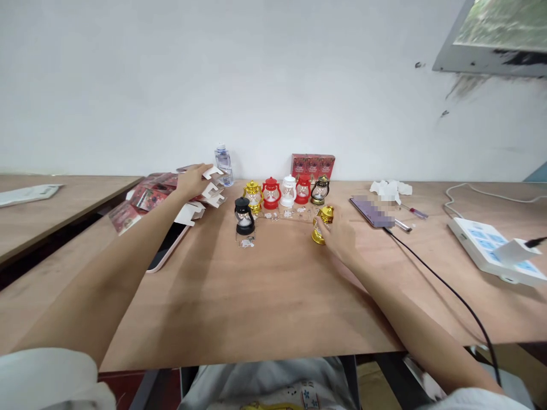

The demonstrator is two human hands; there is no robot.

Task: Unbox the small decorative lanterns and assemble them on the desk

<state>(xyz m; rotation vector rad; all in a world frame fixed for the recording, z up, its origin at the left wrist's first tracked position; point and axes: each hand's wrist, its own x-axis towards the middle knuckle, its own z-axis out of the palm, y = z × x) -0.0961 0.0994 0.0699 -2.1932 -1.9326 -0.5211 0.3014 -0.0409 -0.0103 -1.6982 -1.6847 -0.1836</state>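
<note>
My right hand [339,236] is closed around a small gold toy lantern [322,222] that rests on the wooden table [277,296]. My left hand [192,181] reaches far left and grips a flat white carton [211,172] on top of a pile of folded red-and-white cartons [147,199]. A black lantern [244,216] stands alone in front. Behind it runs a row: gold lantern [253,195], red lantern [270,193], white lantern [288,191], second red lantern [303,189], black-and-gold lantern [320,190].
Red boxes [313,165] and a water bottle [223,164] stand by the wall. A phone [371,210] with a black cable [448,290], crumpled tissue [390,189], a screwdriver [413,212], a white power strip [491,247] lie right. A tablet [166,247] lies left.
</note>
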